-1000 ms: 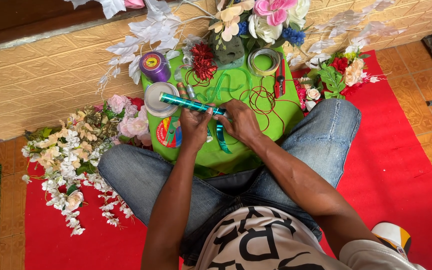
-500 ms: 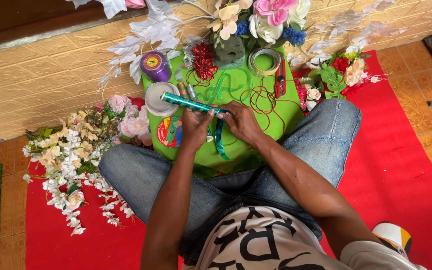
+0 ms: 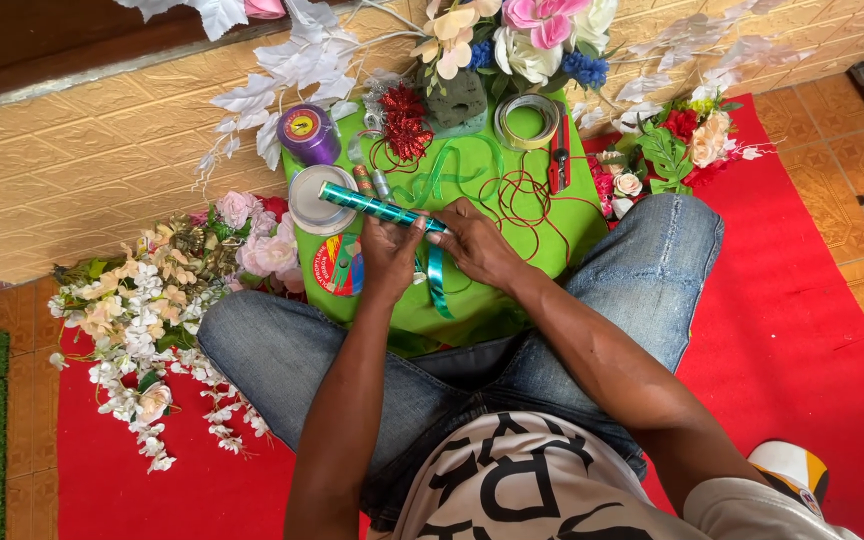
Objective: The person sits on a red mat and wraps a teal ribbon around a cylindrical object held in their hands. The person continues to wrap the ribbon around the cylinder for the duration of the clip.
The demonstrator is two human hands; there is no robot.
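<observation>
The person sat cross-legged on a red mat (image 3: 802, 330), with a green board (image 3: 512, 215) across the knees in blue jeans (image 3: 282, 350). Over the board, both hands held a shiny green stick (image 3: 377, 208). The stick looked thin, light and stiff, and its foil skin was likely slippery, so a firm pinch near the end seemed the best way to hold it. The left hand (image 3: 389, 258) was curled tight around the near end of the stick. The right hand (image 3: 477, 243) had its fingers pressed together on the same end, where a green ribbon (image 3: 436, 280) hung down, soft and floppy. The far end of the stick pointed up to the left, over a round tin lid (image 3: 320, 200). A round sticker (image 3: 337, 268) lay just beside the left hand. Farther off on the board were red wire (image 3: 522, 195) in loops, a purple spool (image 3: 308, 133), a tape roll (image 3: 527, 120) and a red tool (image 3: 559, 155). Pale flowers (image 3: 142, 310) lay to the left, and more flowers (image 3: 542, 30) stood by the wall (image 3: 82, 160).
</observation>
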